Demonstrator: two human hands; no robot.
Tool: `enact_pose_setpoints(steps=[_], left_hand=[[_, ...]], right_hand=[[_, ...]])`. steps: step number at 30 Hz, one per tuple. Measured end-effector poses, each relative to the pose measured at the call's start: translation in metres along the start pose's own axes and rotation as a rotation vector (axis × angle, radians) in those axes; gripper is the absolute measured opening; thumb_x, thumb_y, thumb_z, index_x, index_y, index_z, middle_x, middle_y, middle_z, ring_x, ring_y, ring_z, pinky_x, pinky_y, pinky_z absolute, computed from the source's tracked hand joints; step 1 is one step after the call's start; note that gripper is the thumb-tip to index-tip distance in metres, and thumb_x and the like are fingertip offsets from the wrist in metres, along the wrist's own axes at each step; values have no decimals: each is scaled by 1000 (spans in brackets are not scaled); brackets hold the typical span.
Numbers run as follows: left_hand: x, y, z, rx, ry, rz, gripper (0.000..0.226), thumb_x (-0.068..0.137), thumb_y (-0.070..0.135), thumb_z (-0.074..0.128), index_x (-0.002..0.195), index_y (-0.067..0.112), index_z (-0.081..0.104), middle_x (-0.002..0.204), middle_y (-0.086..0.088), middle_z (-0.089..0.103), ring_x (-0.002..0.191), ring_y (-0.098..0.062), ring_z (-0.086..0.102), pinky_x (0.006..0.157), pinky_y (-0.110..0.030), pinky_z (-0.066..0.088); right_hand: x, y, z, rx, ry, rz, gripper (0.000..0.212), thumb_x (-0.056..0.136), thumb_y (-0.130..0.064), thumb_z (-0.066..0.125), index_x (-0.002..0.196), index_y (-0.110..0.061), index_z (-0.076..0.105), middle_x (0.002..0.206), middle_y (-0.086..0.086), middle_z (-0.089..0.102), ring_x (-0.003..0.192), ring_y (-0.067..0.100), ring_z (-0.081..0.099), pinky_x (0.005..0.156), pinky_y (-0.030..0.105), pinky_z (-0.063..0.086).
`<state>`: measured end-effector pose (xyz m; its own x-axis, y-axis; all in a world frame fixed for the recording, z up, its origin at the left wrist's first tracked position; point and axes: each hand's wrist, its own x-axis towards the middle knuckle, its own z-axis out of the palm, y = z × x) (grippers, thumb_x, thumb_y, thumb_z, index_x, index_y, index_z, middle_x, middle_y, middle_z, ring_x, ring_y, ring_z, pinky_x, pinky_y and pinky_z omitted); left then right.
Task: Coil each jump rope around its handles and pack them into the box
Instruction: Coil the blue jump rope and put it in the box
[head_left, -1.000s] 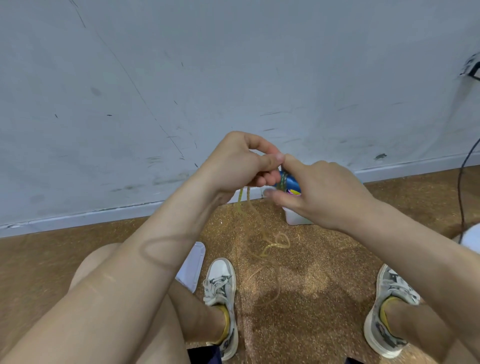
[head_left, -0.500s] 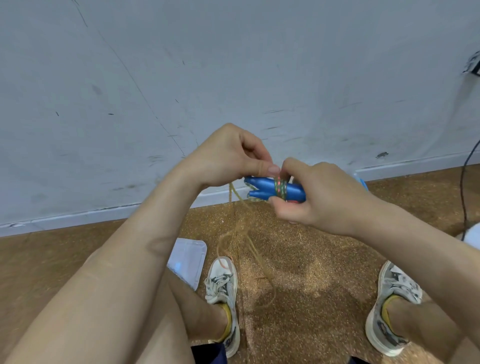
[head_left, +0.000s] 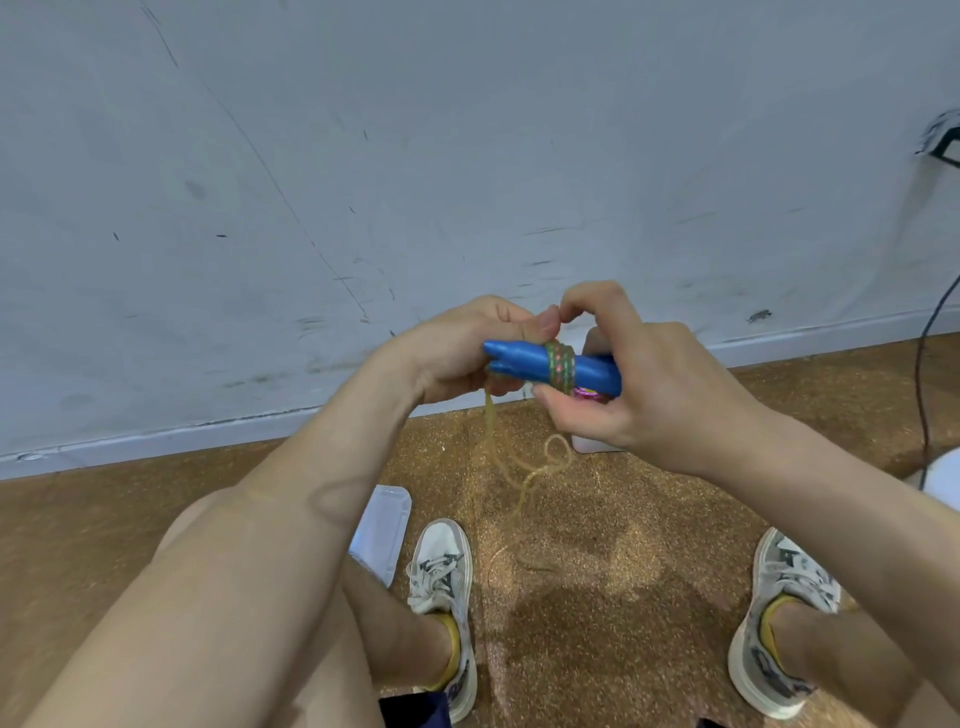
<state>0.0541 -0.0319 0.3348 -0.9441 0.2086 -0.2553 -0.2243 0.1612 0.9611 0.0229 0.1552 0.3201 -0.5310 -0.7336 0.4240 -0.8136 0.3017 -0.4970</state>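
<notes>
While held level above the floor (head_left: 649, 525), paired blue handles (head_left: 519, 357) are gripped at both ends.
The grip of the left hand (head_left: 462, 348) is clamped on the tapered ends, thumb laid on the green rope coil (head_left: 560, 368) wound round the middle; the grip of the right hand (head_left: 644, 400) is clamped on the other ends. Below, loose rope (head_left: 488, 415) is seen trailing to the floor. A white box (head_left: 592, 444) is half hidden behind the right hand.

1 view only: a wide-angle camera worn on the person's head, facing forward and down. The wall (head_left: 467, 156) fills the frame toward 12 o'clock, its baseboard bowed by the lens, and the floor (head_left: 623, 571) lies below. Close to the lens at centre, the left hand (head_left: 457, 348) and right hand (head_left: 654, 395) grip the blue handles (head_left: 519, 358). The forearms enter from 7 and 4 o'clock.
</notes>
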Motion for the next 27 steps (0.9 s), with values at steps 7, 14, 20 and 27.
enact_pose_setpoints(steps=[7, 14, 20, 27], left_hand=[[5, -11, 6, -231, 50, -142, 32, 97, 31, 40, 70, 18, 52, 46, 4, 37, 36, -1, 25, 42, -17, 11], [4, -11, 16, -143, 196, 28, 27, 98, 25, 46, 79, 10, 57, 55, 0, 43, 42, -8, 29, 44, -19, 20], [-5, -4, 27, 1165, 355, 265, 17, 94, 33, 54, 83, 21, 60, 65, 6, 55, 67, -16, 55, 61, -31, 36], [-17, 13, 17, 1375, 404, 499, 24, 90, 34, 52, 89, 18, 70, 79, 0, 65, 77, -27, 61, 63, -37, 45]], right_hand=[[3, 1, 5, 336, 128, 107, 25, 85, -37, 64, 103, -40, 46, 53, 1, 51, 43, 13, 38, 48, 28, 36], [15, 14, 2, 646, 242, 502, 14, 93, -33, 58, 93, -26, 45, 61, 2, 47, 40, 12, 36, 37, 22, 31], [13, 29, 3, 549, 211, 627, 16, 92, -39, 55, 94, -27, 44, 64, 2, 51, 40, 8, 40, 41, 22, 31], [7, 24, -9, -65, -109, 277, 25, 92, -40, 53, 103, -22, 39, 60, -3, 49, 47, 11, 52, 47, 25, 34]])
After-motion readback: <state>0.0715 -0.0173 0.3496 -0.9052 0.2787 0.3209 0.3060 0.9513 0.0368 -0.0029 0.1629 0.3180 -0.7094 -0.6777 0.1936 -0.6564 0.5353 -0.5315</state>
